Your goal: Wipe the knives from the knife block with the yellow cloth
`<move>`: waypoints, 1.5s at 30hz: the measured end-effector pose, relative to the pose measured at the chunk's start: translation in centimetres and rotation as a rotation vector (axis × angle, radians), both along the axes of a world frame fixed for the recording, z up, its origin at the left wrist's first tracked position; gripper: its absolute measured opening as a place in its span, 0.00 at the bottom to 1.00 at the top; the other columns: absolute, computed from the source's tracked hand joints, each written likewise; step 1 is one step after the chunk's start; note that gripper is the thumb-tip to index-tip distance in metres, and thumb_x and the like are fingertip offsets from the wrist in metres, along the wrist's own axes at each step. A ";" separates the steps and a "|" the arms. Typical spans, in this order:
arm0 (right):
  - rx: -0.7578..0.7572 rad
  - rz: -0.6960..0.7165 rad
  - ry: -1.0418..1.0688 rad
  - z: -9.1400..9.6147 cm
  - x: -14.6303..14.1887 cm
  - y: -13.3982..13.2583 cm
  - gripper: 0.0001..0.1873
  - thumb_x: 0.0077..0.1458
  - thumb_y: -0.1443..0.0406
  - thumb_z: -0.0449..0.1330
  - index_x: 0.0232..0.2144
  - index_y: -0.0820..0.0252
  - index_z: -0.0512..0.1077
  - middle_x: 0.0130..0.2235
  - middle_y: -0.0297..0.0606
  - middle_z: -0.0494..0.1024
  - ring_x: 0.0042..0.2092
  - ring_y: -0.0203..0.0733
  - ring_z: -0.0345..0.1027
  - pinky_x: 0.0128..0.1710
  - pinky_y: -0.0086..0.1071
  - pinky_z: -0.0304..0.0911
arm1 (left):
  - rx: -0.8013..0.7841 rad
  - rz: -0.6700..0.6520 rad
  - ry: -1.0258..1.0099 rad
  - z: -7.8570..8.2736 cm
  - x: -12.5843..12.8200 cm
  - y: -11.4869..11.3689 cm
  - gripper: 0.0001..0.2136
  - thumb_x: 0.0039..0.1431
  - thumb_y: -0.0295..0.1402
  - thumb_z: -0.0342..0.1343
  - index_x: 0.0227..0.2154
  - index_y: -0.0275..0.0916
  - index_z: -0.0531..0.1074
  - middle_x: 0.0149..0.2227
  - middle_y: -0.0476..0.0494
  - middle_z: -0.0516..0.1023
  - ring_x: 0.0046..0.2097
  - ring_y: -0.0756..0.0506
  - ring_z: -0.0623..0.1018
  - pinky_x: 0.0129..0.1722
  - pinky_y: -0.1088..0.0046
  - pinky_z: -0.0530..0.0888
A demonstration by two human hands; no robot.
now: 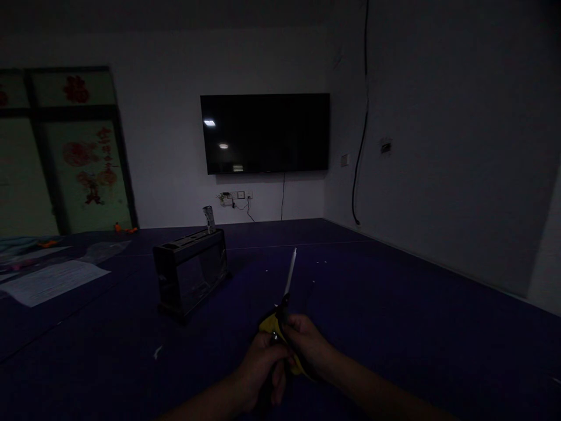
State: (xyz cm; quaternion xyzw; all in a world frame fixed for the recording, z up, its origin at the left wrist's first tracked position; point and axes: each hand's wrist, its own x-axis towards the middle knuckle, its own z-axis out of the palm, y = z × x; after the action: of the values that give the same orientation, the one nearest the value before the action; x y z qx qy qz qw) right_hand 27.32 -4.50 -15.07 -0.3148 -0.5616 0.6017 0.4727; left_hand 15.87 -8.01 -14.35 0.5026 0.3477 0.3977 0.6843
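Both hands are close together low in the middle of the dim head view. My left hand (263, 359) is closed around a dark handle with a small shiny end near the thumb. My right hand (309, 342) pinches a yellow and black piece (269, 323), whose exact kind I cannot make out in the dark. From its black upper part a long, thin, pale blade (290, 272) points up and away. Whether the dark handle and the blade are one thing is hidden by the fingers. To the left stands a black slotted knife block (189, 242) with a see-through side.
A patterned handle (209, 219) sticks up from the block's far end. White paper (55, 280) and clear plastic (107, 251) lie on the blue surface (394, 327) at left, and small white scraps dot it. A television (265, 134) hangs on the back wall.
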 end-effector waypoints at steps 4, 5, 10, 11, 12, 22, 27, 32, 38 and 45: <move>-0.040 -0.009 0.015 0.3 0.0 -0.2 0.27 0.34 0.46 0.64 0.22 0.67 0.69 0.17 0.32 0.68 0.15 0.28 0.56 0.13 0.22 0.49 | 0.010 -0.001 0.012 -0.1 0.1 0.0 0.09 0.38 0.35 0.50 0.12 0.35 0.65 0.05 0.54 0.56 0.07 0.51 0.60 0.06 0.80 0.53; -0.045 -0.014 0.019 0.4 0.0 -0.3 0.28 0.33 0.46 0.65 0.22 0.67 0.69 0.17 0.32 0.68 0.15 0.28 0.56 0.13 0.22 0.49 | 0.015 0.003 0.012 -0.2 0.1 0.1 0.09 0.39 0.35 0.50 0.12 0.35 0.66 0.05 0.54 0.56 0.07 0.51 0.60 0.06 0.80 0.53; -0.039 -0.037 0.030 0.4 0.0 -0.3 0.27 0.33 0.46 0.65 0.21 0.66 0.69 0.16 0.32 0.67 0.14 0.28 0.55 0.12 0.22 0.48 | 0.029 0.010 0.010 -0.7 0.1 0.2 0.10 0.40 0.35 0.49 0.12 0.35 0.65 0.05 0.54 0.56 0.07 0.51 0.60 0.06 0.80 0.53; -0.037 -0.046 0.032 0.4 0.0 -0.3 0.27 0.33 0.46 0.65 0.20 0.66 0.69 0.16 0.31 0.67 0.14 0.28 0.56 0.12 0.22 0.49 | 0.029 0.008 0.014 -0.7 0.1 0.3 0.10 0.40 0.35 0.49 0.12 0.35 0.65 0.05 0.54 0.56 0.07 0.51 0.60 0.07 0.80 0.53; -0.034 -0.057 0.034 0.4 0.0 -0.3 0.26 0.33 0.47 0.65 0.20 0.66 0.69 0.16 0.32 0.68 0.14 0.28 0.56 0.13 0.22 0.49 | 0.031 0.006 0.018 -0.7 0.1 0.3 0.10 0.41 0.35 0.49 0.12 0.35 0.64 0.05 0.54 0.56 0.07 0.51 0.60 0.07 0.80 0.53; -0.007 0.069 0.077 -0.1 0.4 0.2 0.24 0.39 0.48 0.64 0.24 0.67 0.70 0.16 0.31 0.68 0.15 0.29 0.58 0.14 0.23 0.52 | 0.042 -0.048 0.021 -0.3 -0.4 0.1 0.12 0.42 0.40 0.52 0.16 0.36 0.64 0.06 0.56 0.56 0.08 0.51 0.62 0.08 0.80 0.53; -0.008 0.061 0.095 0.1 0.4 0.0 0.25 0.38 0.48 0.65 0.27 0.65 0.69 0.21 0.32 0.70 0.18 0.29 0.60 0.16 0.23 0.54 | 0.039 -0.069 0.042 -0.5 -0.4 0.3 0.14 0.43 0.42 0.53 0.17 0.36 0.64 0.06 0.56 0.56 0.09 0.51 0.63 0.08 0.80 0.54; -0.024 0.054 0.047 0.3 0.0 -0.3 0.29 0.35 0.43 0.62 0.24 0.64 0.67 0.17 0.28 0.65 0.15 0.27 0.55 0.14 0.22 0.50 | 0.038 -0.060 0.043 -1.1 -0.3 0.6 0.16 0.44 0.42 0.53 0.13 0.35 0.64 0.06 0.54 0.57 0.09 0.50 0.64 0.08 0.80 0.56; 0.010 -0.022 0.014 0.0 -0.4 0.0 0.28 0.36 0.43 0.61 0.23 0.65 0.67 0.18 0.30 0.67 0.17 0.28 0.58 0.15 0.22 0.51 | 0.041 -0.056 0.035 -1.2 -0.1 0.6 0.15 0.44 0.39 0.51 0.10 0.37 0.60 0.05 0.52 0.57 0.09 0.50 0.64 0.08 0.79 0.56; -0.030 -0.055 -0.040 0.7 -0.5 -0.5 0.34 0.35 0.38 0.57 0.25 0.67 0.69 0.14 0.28 0.62 0.12 0.28 0.52 0.11 0.22 0.47 | 0.030 -0.037 0.043 -0.8 0.0 0.4 0.15 0.45 0.44 0.53 0.21 0.35 0.65 0.06 0.56 0.58 0.09 0.50 0.63 0.08 0.79 0.57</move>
State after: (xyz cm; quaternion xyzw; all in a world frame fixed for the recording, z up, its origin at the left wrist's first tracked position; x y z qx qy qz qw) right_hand 26.79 -4.99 -14.40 -0.3490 -0.5529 0.5906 0.4730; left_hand 15.88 -7.62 -15.19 0.5274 0.3470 0.3791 0.6765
